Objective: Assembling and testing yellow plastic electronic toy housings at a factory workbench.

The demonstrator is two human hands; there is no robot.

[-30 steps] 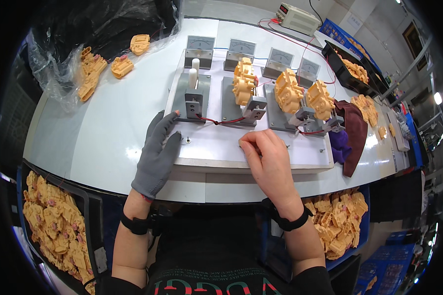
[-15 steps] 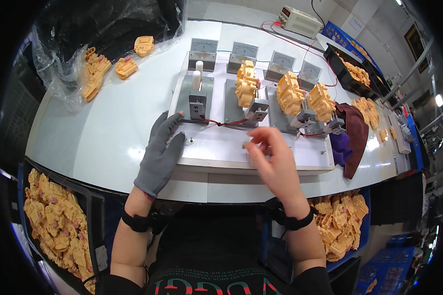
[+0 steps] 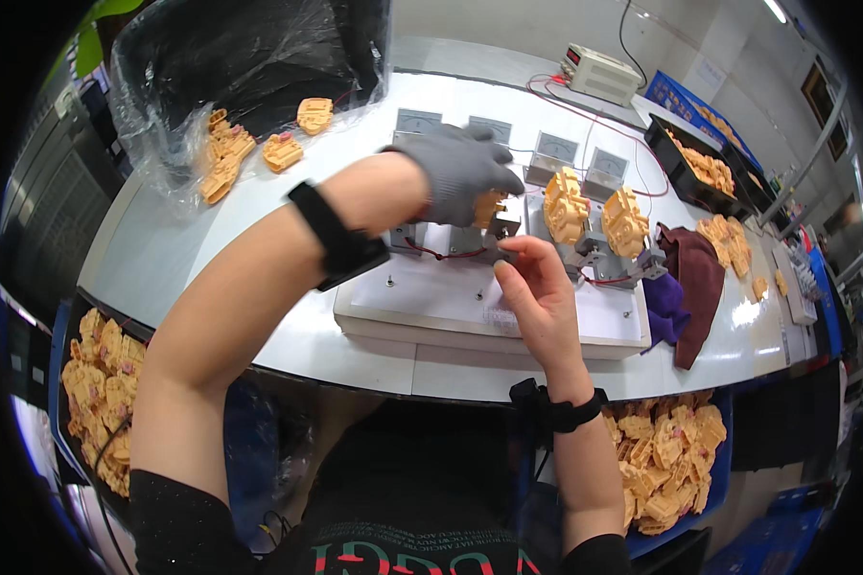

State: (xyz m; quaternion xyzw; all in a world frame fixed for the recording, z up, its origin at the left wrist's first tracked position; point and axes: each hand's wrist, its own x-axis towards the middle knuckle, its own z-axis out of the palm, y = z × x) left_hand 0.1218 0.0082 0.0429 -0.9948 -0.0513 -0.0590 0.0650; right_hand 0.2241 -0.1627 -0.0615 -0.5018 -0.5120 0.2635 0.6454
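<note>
My left hand (image 3: 458, 174), in a grey glove, reaches across to the second test stand and closes over a yellow plastic housing (image 3: 490, 208). Only the housing's lower part shows; glove and fingers cover the rest and are slightly blurred. Just in front of that stand's grey metal clamp block (image 3: 503, 225) is my bare right hand (image 3: 545, 302), its thumb and forefinger slightly apart with nothing seen between them. Two more yellow housings (image 3: 567, 206) (image 3: 625, 222) stand upright in the stands to the right. Red wires (image 3: 439, 256) link the clamp blocks.
Needle meters (image 3: 556, 149) line the back of the white board (image 3: 403, 321). A power supply (image 3: 599, 75) stands behind. Loose housings (image 3: 283, 151) lie by a plastic-lined black bin (image 3: 249, 67). Full crates (image 3: 729, 450) flank me below the table; brown and purple cloths (image 3: 690, 287) lie at right.
My left hand has moved from the board's left front up and right onto the second stand's housing. My right hand stays near the same clamp. The whole view has shifted slightly.
</note>
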